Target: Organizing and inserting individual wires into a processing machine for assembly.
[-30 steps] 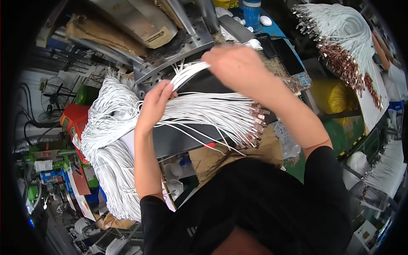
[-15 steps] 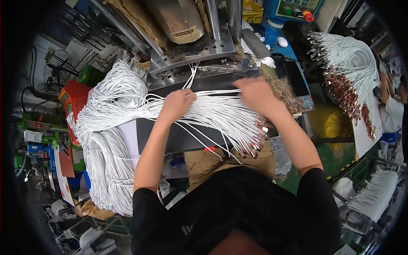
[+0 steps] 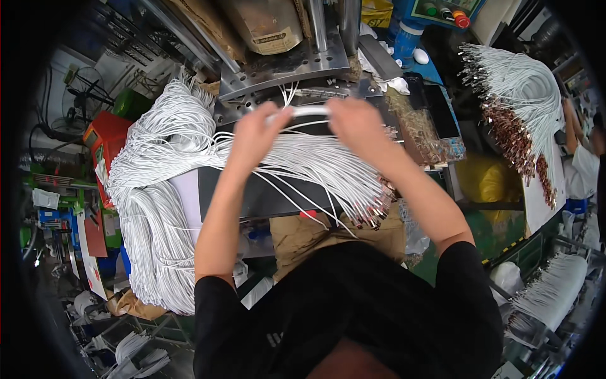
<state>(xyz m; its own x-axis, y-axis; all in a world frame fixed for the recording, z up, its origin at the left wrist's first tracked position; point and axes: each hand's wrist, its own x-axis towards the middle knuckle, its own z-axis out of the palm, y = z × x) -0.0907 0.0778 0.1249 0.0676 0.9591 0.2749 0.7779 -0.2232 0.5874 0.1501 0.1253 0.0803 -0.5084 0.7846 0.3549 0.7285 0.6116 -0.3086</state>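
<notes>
Between my two hands a short stretch of white cable (image 3: 310, 112) is held up near the machine's edge, blurred so I cannot tell whether it is one or several strands. My left hand (image 3: 257, 131) is closed on its left end, and my right hand (image 3: 358, 129) grips the right end. Just below them a thick fan of white cables (image 3: 303, 156) spreads rightward over a dark board, ending in copper-coloured terminals (image 3: 377, 205). A few white cables (image 3: 289, 93) also stick out from the slot of the machine's metal die (image 3: 284, 72).
Large coils of white cable (image 3: 158, 246) hang at the left, beside a red machine (image 3: 101, 138). Steel posts (image 3: 317, 25) rise behind the die. To the right stand a blue bottle (image 3: 406, 43), a brown tray (image 3: 413, 126) and another terminal-tipped cable bundle (image 3: 521, 88).
Both hands have moved up toward the die, and my right hand also shifted left. The white cable now spans between them, lifted above the fan of cables.
</notes>
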